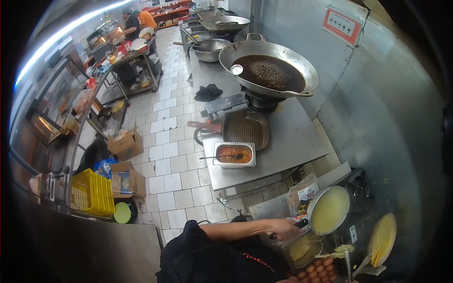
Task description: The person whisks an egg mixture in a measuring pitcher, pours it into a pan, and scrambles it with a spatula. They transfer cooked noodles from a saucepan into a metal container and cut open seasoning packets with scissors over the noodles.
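Note:
My left hand [284,229] is closed around the black handle of a frying pan [309,214]. A layer of pale yellow egg [330,210] covers the pan's bottom. Right below my left hand is a metal tray [315,250] with a yellow piece of cooked egg [299,248] in it. At the bottom edge, my right hand [352,281] shows only a sliver and appears to hold a long metal utensil [348,264], whose kind I cannot make out. Folded yellow egg [340,251] lies close to its tip. Several brown eggs [317,270] sit beside the tray.
A second pan [392,236] with yellow egg stands far right, near a burner [360,188]. On the steel counter are a container of red sauce [220,162], a grill pan [264,129] and a large wok [302,85] of dark liquid. Co-workers [132,26] stand far back.

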